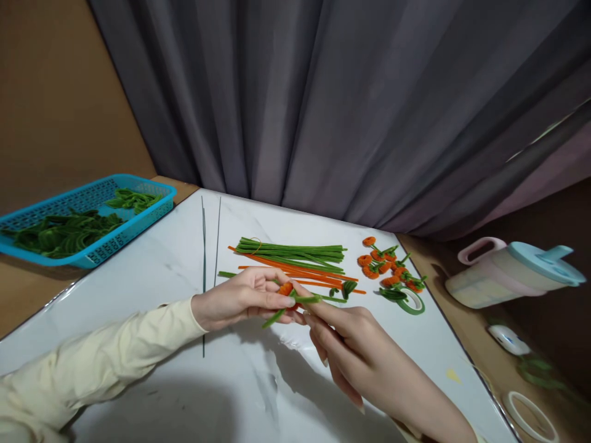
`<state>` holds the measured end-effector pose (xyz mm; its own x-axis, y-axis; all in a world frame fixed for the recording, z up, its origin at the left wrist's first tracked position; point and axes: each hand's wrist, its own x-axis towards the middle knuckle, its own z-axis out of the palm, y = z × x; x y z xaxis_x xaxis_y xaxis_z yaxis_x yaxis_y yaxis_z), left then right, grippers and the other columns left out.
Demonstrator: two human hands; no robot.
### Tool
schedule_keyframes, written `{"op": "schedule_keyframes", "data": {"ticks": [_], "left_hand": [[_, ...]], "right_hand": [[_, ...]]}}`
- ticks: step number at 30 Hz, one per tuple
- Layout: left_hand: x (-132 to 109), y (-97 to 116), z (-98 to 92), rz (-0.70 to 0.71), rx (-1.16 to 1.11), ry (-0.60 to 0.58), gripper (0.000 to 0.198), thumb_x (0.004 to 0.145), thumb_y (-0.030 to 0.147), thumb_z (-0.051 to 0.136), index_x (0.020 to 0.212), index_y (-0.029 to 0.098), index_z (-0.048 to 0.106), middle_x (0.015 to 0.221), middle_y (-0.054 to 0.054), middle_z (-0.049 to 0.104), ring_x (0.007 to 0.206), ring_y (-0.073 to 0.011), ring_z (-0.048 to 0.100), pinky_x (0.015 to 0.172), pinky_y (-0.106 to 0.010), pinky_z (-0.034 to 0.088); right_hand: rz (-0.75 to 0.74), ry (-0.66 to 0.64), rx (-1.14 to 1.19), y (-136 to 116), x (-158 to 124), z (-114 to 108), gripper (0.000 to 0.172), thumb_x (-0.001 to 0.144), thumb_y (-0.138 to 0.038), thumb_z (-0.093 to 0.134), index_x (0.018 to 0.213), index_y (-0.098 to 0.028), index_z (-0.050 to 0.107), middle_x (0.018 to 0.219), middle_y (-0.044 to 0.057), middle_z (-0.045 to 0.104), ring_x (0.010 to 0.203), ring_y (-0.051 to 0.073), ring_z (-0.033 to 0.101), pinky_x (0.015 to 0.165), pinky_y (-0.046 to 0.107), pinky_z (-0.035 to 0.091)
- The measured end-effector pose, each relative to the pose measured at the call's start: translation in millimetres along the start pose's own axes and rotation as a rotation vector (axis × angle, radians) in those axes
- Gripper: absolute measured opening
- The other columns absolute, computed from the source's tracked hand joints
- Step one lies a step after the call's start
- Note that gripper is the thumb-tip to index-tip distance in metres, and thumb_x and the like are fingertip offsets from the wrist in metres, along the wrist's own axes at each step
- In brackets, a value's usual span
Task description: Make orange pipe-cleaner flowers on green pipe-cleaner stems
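Observation:
My left hand (247, 298) is closed on a small orange pipe-cleaner pumpkin (286, 288), gripped between thumb and fingers and partly hidden by them. Green pipe-cleaner ends (308, 299) stick out from it, one to the right and one down to the left. From the right, my right hand (348, 335) meets it, its thumb and index finger pinched at the green pipe cleaner. Just beyond my hands lie a bundle of green pipe cleaners (295, 251), loose orange pipe cleaners (295, 268) and small coiled green pieces (349, 288).
Several finished orange pumpkins (369, 271) with green stems lie at the right, beside a roll of green tape (410, 301). Thin dark wires (204, 258) lie at left. A blue basket (173, 195) holds green pieces. A lidded jug (489, 277) and white case (508, 339) stand right.

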<state>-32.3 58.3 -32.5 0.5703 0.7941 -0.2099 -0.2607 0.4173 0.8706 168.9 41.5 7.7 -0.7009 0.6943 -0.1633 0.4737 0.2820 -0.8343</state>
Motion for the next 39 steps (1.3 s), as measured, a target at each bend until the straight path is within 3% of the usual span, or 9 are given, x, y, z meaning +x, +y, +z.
{"op": "schedule_keyframes", "data": {"ticks": [3, 7, 13, 18, 26, 36, 39], "left_hand": [[2, -8, 2.2, 0.081, -0.043, 0.029, 0.016, 0.075, 0.018, 0.069, 0.086, 0.012, 0.060, 0.075, -0.003, 0.065, 0.065, -0.0105, 0.064, 0.063, -0.020, 0.051], [6, -18, 2.9, 0.137, -0.067, 0.040, 0.018, 0.077, 0.017, 0.068, 0.092, 0.012, 0.061, 0.083, -0.006, 0.067, 0.073, -0.0137, 0.067, 0.064, -0.021, 0.053], [22, -49, -12.7, 0.043, -0.234, 0.090, 0.021, 0.078, 0.018, 0.067, 0.097, 0.010, 0.062, 0.078, -0.008, 0.070, 0.072, -0.0145, 0.069, 0.069, -0.020, 0.054], [31, -72, -27.9, -0.128, -0.376, 0.008, 0.020, 0.077, 0.014, 0.067, 0.096, 0.007, 0.064, 0.086, -0.011, 0.069, 0.072, -0.0131, 0.069, 0.069, -0.015, 0.054], [32, -73, -30.3, -0.136, -0.444, 0.000, 0.017, 0.081, 0.008, 0.060, 0.097, 0.008, 0.065, 0.083, -0.009, 0.068, 0.072, -0.0126, 0.069, 0.067, -0.014, 0.055], [31, -69, -29.8, -0.129, -0.552, 0.119, 0.016, 0.082, -0.001, 0.052, 0.092, 0.002, 0.065, 0.080, -0.011, 0.069, 0.064, -0.0129, 0.070, 0.060, -0.012, 0.057], [33, -68, -30.9, -0.131, -0.554, 0.140, 0.017, 0.084, 0.000, 0.049, 0.093, 0.002, 0.064, 0.078, -0.010, 0.069, 0.062, -0.0123, 0.070, 0.057, -0.012, 0.056]], "right_hand": [[0.013, 0.002, 0.013, 1, 0, 0, 0.027, 0.095, -0.025, 0.029, 0.073, -0.020, 0.044, 0.035, -0.010, 0.037, 0.028, 0.007, 0.038, 0.049, 0.018, 0.040], [0.087, -0.025, 0.054, 8, 3, -4, 0.024, 0.095, -0.026, 0.030, 0.082, -0.018, 0.047, 0.042, -0.010, 0.040, 0.028, 0.005, 0.041, 0.040, 0.015, 0.036], [0.235, -0.083, 0.089, 29, 20, -4, 0.018, 0.090, -0.019, 0.032, 0.075, -0.020, 0.041, 0.042, -0.010, 0.039, 0.026, 0.007, 0.044, 0.026, 0.013, 0.026], [0.195, -0.140, -0.029, 47, 29, 6, 0.016, 0.084, -0.012, 0.035, 0.070, -0.019, 0.038, 0.037, -0.010, 0.038, 0.025, 0.007, 0.043, 0.026, 0.012, 0.025], [0.130, -0.147, 0.009, 45, 32, 3, 0.019, 0.081, -0.006, 0.031, 0.068, -0.020, 0.033, 0.037, -0.010, 0.037, 0.026, 0.007, 0.046, 0.025, 0.011, 0.025], [0.245, -0.139, 0.105, 39, 32, -1, 0.017, 0.087, -0.014, 0.034, 0.070, -0.018, 0.038, 0.042, -0.007, 0.044, 0.027, 0.008, 0.049, 0.023, 0.011, 0.030], [0.273, -0.138, 0.133, 43, 34, 1, 0.016, 0.090, -0.021, 0.034, 0.077, -0.016, 0.042, 0.056, -0.004, 0.051, 0.028, 0.005, 0.049, 0.025, 0.011, 0.034]]}}
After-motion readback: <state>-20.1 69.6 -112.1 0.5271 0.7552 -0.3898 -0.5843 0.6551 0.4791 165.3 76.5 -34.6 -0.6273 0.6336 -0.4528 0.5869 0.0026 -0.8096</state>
